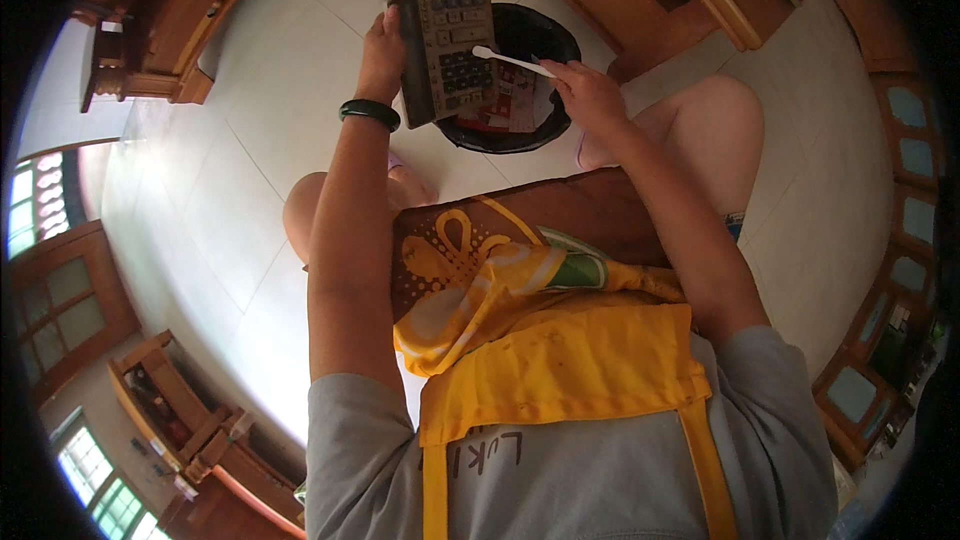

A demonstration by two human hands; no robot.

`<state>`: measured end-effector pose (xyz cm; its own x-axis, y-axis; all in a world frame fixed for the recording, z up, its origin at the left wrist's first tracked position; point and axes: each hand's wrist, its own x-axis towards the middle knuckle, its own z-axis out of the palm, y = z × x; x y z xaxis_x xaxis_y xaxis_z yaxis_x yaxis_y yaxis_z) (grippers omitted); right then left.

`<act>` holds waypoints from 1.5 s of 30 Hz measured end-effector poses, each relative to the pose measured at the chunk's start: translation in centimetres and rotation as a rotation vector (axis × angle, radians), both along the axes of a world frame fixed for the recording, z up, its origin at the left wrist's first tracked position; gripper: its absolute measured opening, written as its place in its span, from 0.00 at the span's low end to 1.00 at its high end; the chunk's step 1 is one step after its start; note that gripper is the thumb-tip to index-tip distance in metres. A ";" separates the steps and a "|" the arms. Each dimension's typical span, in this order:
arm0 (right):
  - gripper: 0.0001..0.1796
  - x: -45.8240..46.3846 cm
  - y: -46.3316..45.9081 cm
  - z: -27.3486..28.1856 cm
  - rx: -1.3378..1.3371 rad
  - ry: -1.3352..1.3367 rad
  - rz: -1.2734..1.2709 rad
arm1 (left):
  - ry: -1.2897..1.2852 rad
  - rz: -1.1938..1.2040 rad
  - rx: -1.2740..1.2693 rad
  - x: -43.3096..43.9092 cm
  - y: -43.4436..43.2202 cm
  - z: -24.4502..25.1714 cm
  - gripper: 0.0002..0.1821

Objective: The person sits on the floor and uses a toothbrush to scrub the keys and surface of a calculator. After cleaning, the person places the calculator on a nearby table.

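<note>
My left hand point(382, 52) grips the left edge of a grimy desktop calculator point(454, 36), thumb along its dark panel. The calculator is tilted, with rows of pale and dark keys facing up. In my right hand point(589, 94) is a slim white brush point(517, 62), probably a toothbrush. Its head lies over the dark keys; whether it touches them I cannot tell. Below the calculator stands a round bin point(536, 141) with a black plastic liner. Red and white paper scraps point(514, 101) show inside, partly hidden by the calculator.
My knees are spread on either side of the bin, and a yellow and brown apron point(555, 367) covers my lap. Pale floor tiles point(247, 187) surround me. Wooden furniture point(637, 7) stands close beyond the bin, with a wooden cabinet point(195, 22) at upper left.
</note>
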<state>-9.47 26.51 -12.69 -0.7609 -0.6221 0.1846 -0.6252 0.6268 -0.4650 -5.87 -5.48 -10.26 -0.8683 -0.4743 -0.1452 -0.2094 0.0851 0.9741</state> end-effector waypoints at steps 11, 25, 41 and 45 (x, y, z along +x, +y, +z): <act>0.16 1.2 -0.9 0.8 -0.090 -0.292 -0.165 | 0.014 0.000 -0.019 0.3 -0.2 0.1 0.27; 0.15 2.9 -1.3 0.0 -0.119 -0.093 -0.122 | 0.015 0.054 0.015 0.0 0.4 -0.3 0.27; 0.15 3.2 -4.3 -0.7 -0.162 -0.281 -0.154 | 0.091 0.100 -0.002 -0.1 0.2 -0.2 0.28; 0.15 4.4 -2.9 -0.4 0.108 -0.435 -0.097 | 0.076 0.127 -0.105 0.0 -0.1 -0.8 0.29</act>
